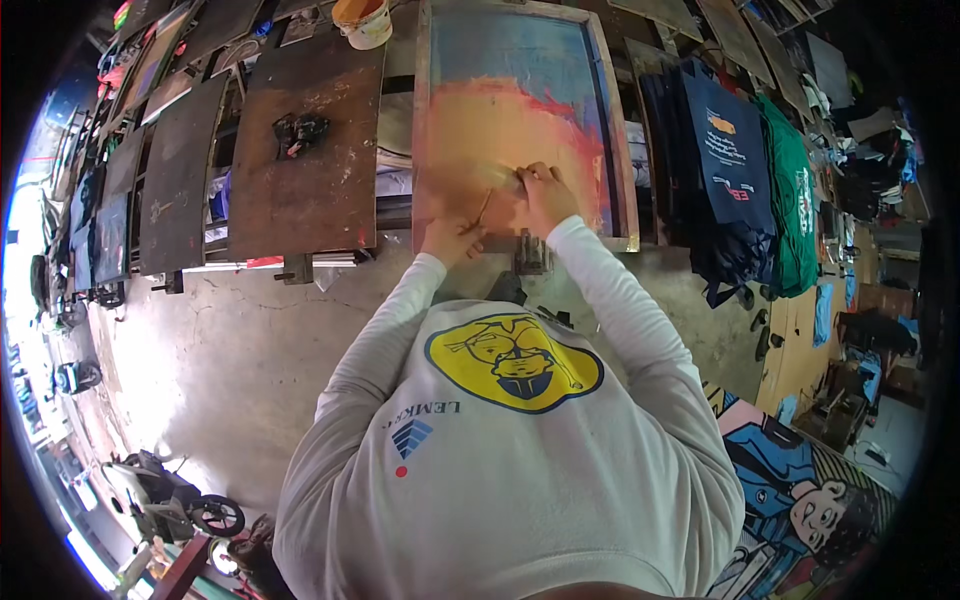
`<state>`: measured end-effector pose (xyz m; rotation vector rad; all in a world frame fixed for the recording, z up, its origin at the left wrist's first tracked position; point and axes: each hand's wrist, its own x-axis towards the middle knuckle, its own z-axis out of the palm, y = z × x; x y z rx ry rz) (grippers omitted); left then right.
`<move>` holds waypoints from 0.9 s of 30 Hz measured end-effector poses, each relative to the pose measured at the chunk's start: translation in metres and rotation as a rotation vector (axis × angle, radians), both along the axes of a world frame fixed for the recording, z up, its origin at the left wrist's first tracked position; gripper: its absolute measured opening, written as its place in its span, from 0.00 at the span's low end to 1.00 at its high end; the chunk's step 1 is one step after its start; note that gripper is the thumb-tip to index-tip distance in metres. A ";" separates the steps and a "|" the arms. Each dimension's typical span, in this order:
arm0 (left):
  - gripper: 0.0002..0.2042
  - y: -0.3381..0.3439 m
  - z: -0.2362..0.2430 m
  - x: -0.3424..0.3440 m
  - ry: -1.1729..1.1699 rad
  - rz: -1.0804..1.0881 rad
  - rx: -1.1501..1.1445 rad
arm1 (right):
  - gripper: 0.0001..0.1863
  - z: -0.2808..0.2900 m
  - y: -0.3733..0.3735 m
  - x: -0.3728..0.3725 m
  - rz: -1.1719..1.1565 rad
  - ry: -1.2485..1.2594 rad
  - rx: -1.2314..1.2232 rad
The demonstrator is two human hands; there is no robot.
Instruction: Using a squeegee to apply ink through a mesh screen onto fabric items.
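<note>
A wooden-framed screen lies before me, its mesh stained blue above and yellow-orange with red edges below. My left hand is near its lower left, fingers closed around a thin, light stick-like tool that points up toward the middle. My right hand is over the screen to the right of it, fingers bent and pinched on something small and blurred that I cannot make out. Below the screen's front edge is a dark metal clamp.
Dark boards line the left, one bearing a crumpled black rag. A white-and-orange bucket stands behind. Navy fabric bags and green ones are stacked at right. A motorcycle and a cartoon-painted panel are below.
</note>
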<state>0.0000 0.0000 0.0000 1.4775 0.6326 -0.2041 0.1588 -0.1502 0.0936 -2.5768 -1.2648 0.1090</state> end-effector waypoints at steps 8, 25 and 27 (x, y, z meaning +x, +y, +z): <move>0.10 0.003 0.003 0.001 -0.108 -0.016 0.027 | 0.20 -0.029 0.012 -0.019 0.033 -0.038 -0.043; 0.12 0.003 0.041 -0.001 -0.070 -0.008 0.135 | 0.20 0.002 0.008 -0.044 0.044 0.113 -0.080; 0.10 0.006 0.041 0.000 -0.089 -0.035 0.233 | 0.18 -0.006 0.014 -0.050 0.023 0.066 -0.088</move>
